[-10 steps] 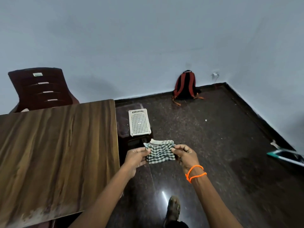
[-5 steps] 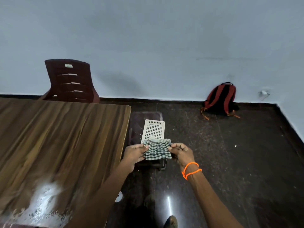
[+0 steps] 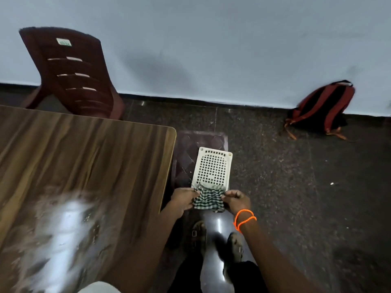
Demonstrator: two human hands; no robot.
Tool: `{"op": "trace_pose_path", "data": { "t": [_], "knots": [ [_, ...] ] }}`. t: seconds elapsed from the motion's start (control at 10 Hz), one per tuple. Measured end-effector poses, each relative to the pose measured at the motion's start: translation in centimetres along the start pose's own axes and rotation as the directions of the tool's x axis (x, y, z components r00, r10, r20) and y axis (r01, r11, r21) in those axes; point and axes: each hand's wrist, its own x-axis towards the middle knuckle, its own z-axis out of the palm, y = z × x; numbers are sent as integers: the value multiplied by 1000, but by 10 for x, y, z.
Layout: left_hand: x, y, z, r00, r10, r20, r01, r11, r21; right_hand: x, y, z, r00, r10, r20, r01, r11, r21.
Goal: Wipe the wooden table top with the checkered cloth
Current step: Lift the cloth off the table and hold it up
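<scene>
From the head view, the person is getting the checkered cloth (image 3: 208, 198) ready. Wiping has not begun. The left hand (image 3: 183, 200) pinches one side and the right hand (image 3: 236, 201) pinches the other, so each grip holds the cloth stretched between them. The cloth is soft, wrinkly, green and white. It hangs in the air over the floor, just beside the counter (image 3: 88, 166). The counter is smooth, shiny brown wood with a rounded corner. Next, I think, the cloth must go left onto the wood and be pressed flat.

Both hands, left hand (image 3: 183, 200) and right hand (image 3: 237, 200), pinch the checkered cloth (image 3: 208, 198) beside the table (image 3: 84, 157).
</scene>
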Motion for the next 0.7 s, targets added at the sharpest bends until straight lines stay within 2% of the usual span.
{"op": "trace_pose_path", "data": {
  "t": [0.1,0.3,0.5,0.6,0.7],
  "knots": [
    [48,-5,4,999,-34,-20,35,998,50,39,18,15,999,24,-32,-26,998,-58],
    [118,-8,21,998,55,-5,-53,982,181,100,53,32,994,13,-110,-34,981,-189],
    [130,-12,31,994,95,-50,-80,964,254,129,78,31,990,4,-140,-51,941,-335],
    [114,-2,28,989,135,-66,-112,957,269,106,48,31,991,-75,-113,24,916,-401],
    [90,21,21,950,298,-95,-230,872,433,71,-11,34,978,-197,-68,140,862,-488]
  ]
}}
